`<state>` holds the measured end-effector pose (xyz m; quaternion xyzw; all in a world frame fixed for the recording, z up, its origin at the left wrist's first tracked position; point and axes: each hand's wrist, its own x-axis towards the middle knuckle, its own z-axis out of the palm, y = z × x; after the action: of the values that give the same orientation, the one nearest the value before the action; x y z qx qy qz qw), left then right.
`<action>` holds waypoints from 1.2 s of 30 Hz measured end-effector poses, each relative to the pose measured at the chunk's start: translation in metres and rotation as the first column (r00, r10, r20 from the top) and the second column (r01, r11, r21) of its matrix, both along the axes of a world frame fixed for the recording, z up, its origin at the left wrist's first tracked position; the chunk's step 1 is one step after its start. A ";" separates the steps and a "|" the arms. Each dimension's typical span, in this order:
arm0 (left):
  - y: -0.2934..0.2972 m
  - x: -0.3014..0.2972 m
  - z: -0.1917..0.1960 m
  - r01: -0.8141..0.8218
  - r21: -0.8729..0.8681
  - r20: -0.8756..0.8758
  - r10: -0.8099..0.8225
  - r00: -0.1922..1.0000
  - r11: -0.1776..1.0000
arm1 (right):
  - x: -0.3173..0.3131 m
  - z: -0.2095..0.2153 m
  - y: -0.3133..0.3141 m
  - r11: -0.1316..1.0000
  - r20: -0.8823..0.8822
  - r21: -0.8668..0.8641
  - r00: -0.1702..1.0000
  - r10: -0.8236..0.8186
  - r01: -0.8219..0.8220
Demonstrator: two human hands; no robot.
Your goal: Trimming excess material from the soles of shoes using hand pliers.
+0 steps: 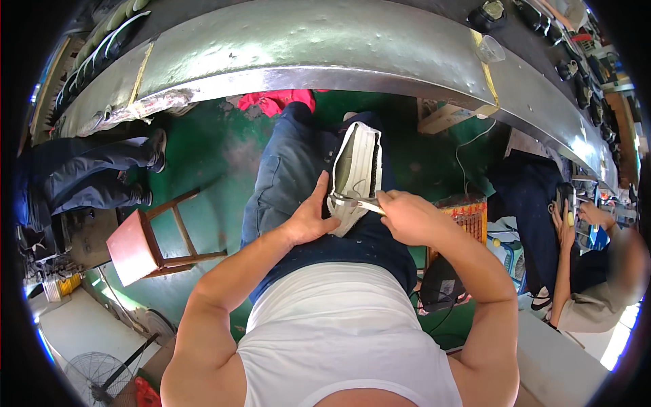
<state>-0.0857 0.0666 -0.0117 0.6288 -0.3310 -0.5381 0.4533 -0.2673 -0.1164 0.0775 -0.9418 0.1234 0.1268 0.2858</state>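
Observation:
A pale shoe upper (366, 163) lies lengthwise across my lap, its light strips and greenish inner sole facing up. My left hand (308, 216) holds it along the left side near the end closest to me. The index finger runs along its edge, the thumb lies at its near end, and the other fingers are hidden. My right hand (407, 217) is closed around the handle of metal pincers (347, 201). Their head is over the near part of the shoe upper; whether the jaws grip any material is too small to tell.
A metal-covered bench (305, 47) curves across ahead, shoes along its far side. A reddish stool (135, 247) stands left, beside a person's legs (88, 169). At right are an orange crate (468, 217), a dark bag (441, 285) and a co-worker (590, 278). A fan (102, 386) is lower left.

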 end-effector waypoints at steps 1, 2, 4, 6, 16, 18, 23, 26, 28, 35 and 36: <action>0.001 -0.001 0.003 0.031 -0.024 0.017 -0.031 0.999 0.999 | 0.007 0.006 0.000 1.000 0.001 0.001 1.000 0.003 -0.003; 0.002 -0.001 0.005 0.063 -0.048 0.035 -0.061 0.997 0.997 | 0.014 0.011 0.001 0.992 -0.102 -0.105 0.993 0.056 -0.067; 0.004 -0.001 -0.007 -0.050 -0.091 -0.197 0.031 0.980 0.995 | 0.028 0.020 -0.003 0.967 -0.206 -0.206 0.973 0.104 -0.147; 0.004 -0.001 -0.013 -0.272 -0.153 -0.612 0.125 0.781 0.950 | 0.038 0.026 -0.007 0.952 -0.336 -0.105 0.912 0.237 -0.286; -0.020 -0.007 -0.043 -0.559 0.069 -0.101 0.563 0.820 0.826 | 0.015 -0.040 0.044 0.997 0.099 -0.002 0.992 -0.075 0.076; -0.017 -0.008 -0.053 -0.529 -0.037 0.159 0.528 0.834 0.848 | 0.016 -0.021 0.031 0.998 -0.031 0.054 0.999 -0.031 0.033; -0.018 -0.007 -0.040 -0.466 -0.014 0.331 0.444 0.833 0.885 | 0.011 -0.014 0.008 0.998 -0.018 0.002 0.998 -0.057 0.057; -0.020 -0.008 -0.032 -0.346 -0.151 0.431 0.377 0.820 0.926 | 0.032 -0.013 -0.004 0.931 0.085 -0.364 0.994 0.071 -0.036; -0.021 -0.006 -0.028 -0.136 -0.175 0.641 0.218 0.736 0.975 | 0.043 -0.006 -0.006 0.935 0.019 -0.355 0.999 0.030 -0.021; -0.025 0.009 -0.019 -0.014 -0.110 0.663 0.084 0.744 0.994 | 0.021 -0.062 0.001 0.973 0.209 -0.112 0.962 -0.175 0.202; -0.024 0.009 -0.017 0.030 -0.087 0.696 0.039 0.717 0.996 | 0.018 -0.058 -0.003 0.981 0.194 -0.074 0.968 -0.160 0.178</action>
<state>-0.0765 0.0428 -0.0286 0.7644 -0.5002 -0.2450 0.3249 -0.2490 -0.1194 0.0192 -0.9476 0.1815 0.0071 0.2627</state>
